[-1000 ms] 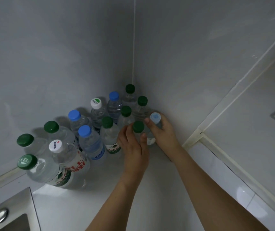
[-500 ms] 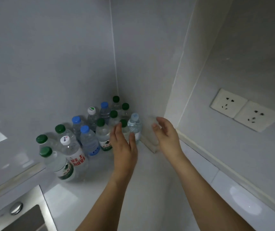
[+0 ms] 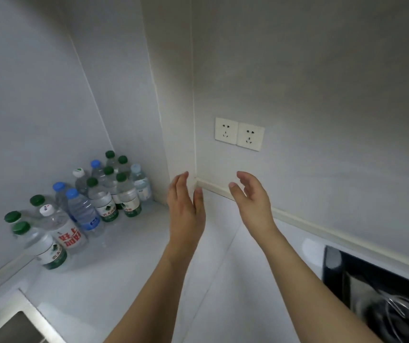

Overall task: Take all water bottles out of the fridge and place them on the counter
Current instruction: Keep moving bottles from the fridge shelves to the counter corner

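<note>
Several water bottles [image 3: 104,194] with green, blue and white caps stand clustered in the left corner of the white counter [image 3: 124,280]. The rightmost one, a pale-blue-capped bottle [image 3: 140,183], stands against the wall corner, with a green-capped bottle [image 3: 126,196] just in front of it. My left hand [image 3: 184,209] hovers to the right of the cluster, fingers straight, holding nothing. My right hand [image 3: 253,201] is raised further right, fingers relaxed and apart, also empty. The fridge is not in view.
A double wall socket [image 3: 239,133] sits on the right wall above the counter. A steel sink [image 3: 7,325] lies at the bottom left. A black hob with a metal pot [image 3: 384,305] fills the bottom right corner.
Both hands have let go of the two bottles they set down and pulled back to the right. The view has swung right, bringing the socket and hob into sight.
</note>
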A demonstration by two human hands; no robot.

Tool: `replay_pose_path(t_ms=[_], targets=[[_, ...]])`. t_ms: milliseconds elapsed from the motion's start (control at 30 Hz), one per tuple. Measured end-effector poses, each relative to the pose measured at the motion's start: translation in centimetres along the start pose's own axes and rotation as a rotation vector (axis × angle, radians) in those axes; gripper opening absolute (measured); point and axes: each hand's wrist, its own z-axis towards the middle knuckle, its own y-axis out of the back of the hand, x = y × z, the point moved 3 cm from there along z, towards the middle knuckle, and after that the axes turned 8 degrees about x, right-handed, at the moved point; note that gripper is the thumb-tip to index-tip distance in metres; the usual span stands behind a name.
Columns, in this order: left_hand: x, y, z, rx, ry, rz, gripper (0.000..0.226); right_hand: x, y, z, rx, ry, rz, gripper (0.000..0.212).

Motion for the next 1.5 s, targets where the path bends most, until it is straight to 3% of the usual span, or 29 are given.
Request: replay_pose_path(t_ms=[300, 967, 1500], targets=[[-7.5, -6.1, -4.3, 0.200, -0.119, -0.090, 0.043, 1.1, 10.4, -6.5, -0.240, 0.000, -0.024, 0.036], [-15.0, -16.1, -7.0, 0.568, -0.319, -0.280, 0.044, 2.2, 21.5, -15.7, -0.707, -0.045, -0.151, 0.034], [-34.4, -26.0, -28.9, 0.900, -0.584, -0.439, 0.050, 4.4, 39.6, -42.0, -1.108, -0.115, -0.236, 0.037]])
